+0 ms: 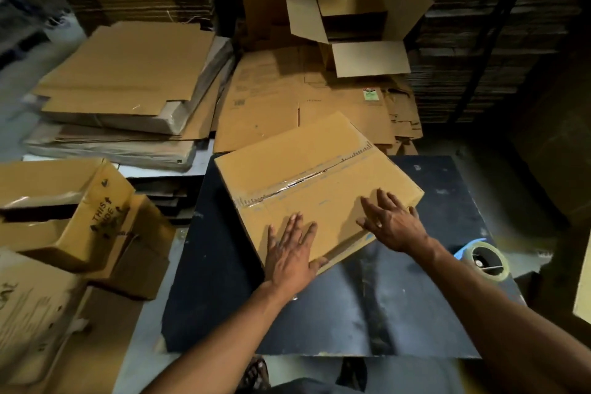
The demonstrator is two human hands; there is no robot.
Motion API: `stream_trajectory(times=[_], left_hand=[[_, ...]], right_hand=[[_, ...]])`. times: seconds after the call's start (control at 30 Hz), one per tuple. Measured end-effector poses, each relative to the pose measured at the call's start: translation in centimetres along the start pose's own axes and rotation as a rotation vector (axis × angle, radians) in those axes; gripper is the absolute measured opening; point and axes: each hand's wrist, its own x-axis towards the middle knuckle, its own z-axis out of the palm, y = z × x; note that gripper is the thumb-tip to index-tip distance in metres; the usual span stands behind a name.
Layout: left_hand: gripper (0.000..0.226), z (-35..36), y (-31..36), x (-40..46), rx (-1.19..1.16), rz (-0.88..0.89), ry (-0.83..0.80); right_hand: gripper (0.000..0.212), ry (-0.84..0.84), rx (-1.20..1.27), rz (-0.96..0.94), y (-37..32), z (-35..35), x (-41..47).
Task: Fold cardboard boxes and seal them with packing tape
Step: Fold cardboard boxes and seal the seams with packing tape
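A brown cardboard box (307, 169) stands on the dark work table (367, 304), its top flaps closed and a strip of clear tape running along the centre seam. My left hand (289, 249) lies flat on the box's near corner, fingers straight and the thumb at the near edge. My right hand (393, 221) rests with spread fingers on the right part of the top. A roll of clear packing tape (487, 261) with a blue dispenser part sits on the table to the right of my right wrist.
Stacks of flattened cardboard (128, 73) lie at the left and behind the table. An open box (355, 29) stands at the back. Folded boxes (64, 211) are piled at the near left. Tall bundles of cardboard rise on the right.
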Motion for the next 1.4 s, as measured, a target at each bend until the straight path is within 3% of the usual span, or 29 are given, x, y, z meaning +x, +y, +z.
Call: stream_trajectory(times=[0.23, 0.3, 0.43, 0.5, 0.57, 0.63, 0.73, 0.87, 0.93, 1.03, 1.1, 1.17, 1.27, 1.33, 1.4], left_hand=[[0.067, -3.3, -9.2, 2.8, 0.097, -0.273, 0.108], [0.061, -4.1, -11.3, 4.0, 0.026, -0.344, 0.12], [0.064, -5.0, -10.0, 4.2, -0.369, -0.553, 0.233], [0.082, -4.8, -7.0, 2.9, -0.709, -0.638, 0.248], [0.093, -4.2, -3.3, 1.2, -1.017, -0.692, 0.196], [0.097, -3.3, -0.1, 0.2, -1.178, -0.704, 0.08], [0.102, -1.8, 0.8, 1.3, -1.284, -0.706, 0.011], [0.089, -1.4, -4.6, 3.7, -1.161, -0.674, 0.084], [0.084, -2.0, -8.4, 4.5, -1.12, -0.578, 0.07], [0.09, -2.9, -13.4, 6.0, -1.203, -0.413, -0.062], [0.089, -3.3, -14.9, 7.0, -1.149, -0.347, -0.103], [0.082, -3.6, -14.6, 7.0, -0.898, -0.277, -0.086], [0.079, -3.5, -10.8, 4.4, -0.413, -0.112, 0.08], [0.074, -1.9, -7.1, 1.8, -0.263, 0.128, 0.252], [0.074, 0.5, -3.5, -0.1, -0.183, 0.325, 0.334]], right_hand=[[0.064, 0.059, -0.06, -0.08, -8.8, 2.3, -4.1], [0.058, 0.06, -0.012, -0.086, -11.3, 2.1, -3.8], [0.046, 0.107, 0.279, -0.058, -12.0, 0.4, -2.0], [0.049, 0.148, 0.197, 0.035, -9.7, 0.2, -1.7], [0.051, 0.143, 0.121, 0.147, -6.9, 1.2, -2.0], [0.051, 0.14, 0.172, 0.174, -5.8, 3.1, -2.8], [0.079, 0.13, 0.129, 0.039, -6.7, 7.3, -4.5], [0.064, 0.114, -0.076, -0.153, -11.7, 8.3, -5.7], [0.057, 0.059, -0.095, -0.225, -15.6, 7.6, -6.3], [0.043, 0.082, 0.117, -0.322, -19.4, 7.0, -5.6], [0.036, 0.063, 0.35, -0.276, -19.9, 5.7, -5.3], [0.035, 0.227, 0.432, -0.195, -17.8, 4.8, -5.5], [0.049, 0.427, 0.225, 0.077, -10.7, 4.9, -6.7], [0.064, 0.328, 0.138, 0.31, -5.3, 5.1, -8.1], [0.076, 0.236, 0.139, 0.355, -0.8, 5.7, -9.3]])
